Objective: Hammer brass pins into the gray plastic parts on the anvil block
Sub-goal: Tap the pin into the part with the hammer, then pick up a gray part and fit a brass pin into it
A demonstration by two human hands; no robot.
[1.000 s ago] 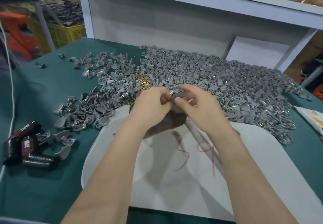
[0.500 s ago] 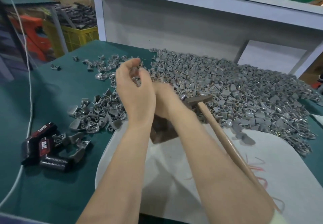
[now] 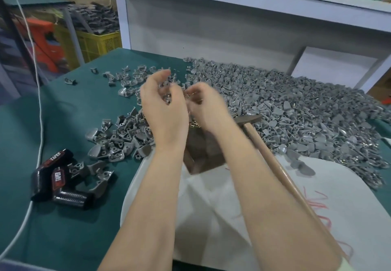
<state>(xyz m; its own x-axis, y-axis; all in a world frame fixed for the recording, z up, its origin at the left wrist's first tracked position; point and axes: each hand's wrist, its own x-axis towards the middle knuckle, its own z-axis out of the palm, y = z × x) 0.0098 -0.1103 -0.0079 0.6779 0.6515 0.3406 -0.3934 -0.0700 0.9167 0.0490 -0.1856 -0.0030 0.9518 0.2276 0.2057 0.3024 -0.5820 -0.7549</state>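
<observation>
My left hand (image 3: 165, 110) is raised over the table with its fingers curled around a gray plastic part (image 3: 167, 100). Beside it, my right hand (image 3: 206, 107) is blurred, its fingertips down among the loose brass pins (image 3: 193, 123); whether it grips one is unclear. The brown anvil block (image 3: 201, 158) stands below both wrists, its top mostly hidden by them. The hammer (image 3: 250, 120) lies untouched to the right of the block, its wooden handle (image 3: 283, 171) running toward me under my right forearm.
A large heap of gray parts (image 3: 296, 110) fills the right and back of the green table. A smaller heap (image 3: 122, 137) lies left of the block. Black tape-labelled pieces (image 3: 57, 177) sit front left beside a white cord (image 3: 40, 122). White paper (image 3: 211, 207) underlies the block.
Both hands left the block top. My left hand rose with a gray part, and my right hand has moved up beside it to the brass pins. The view shifted left.
</observation>
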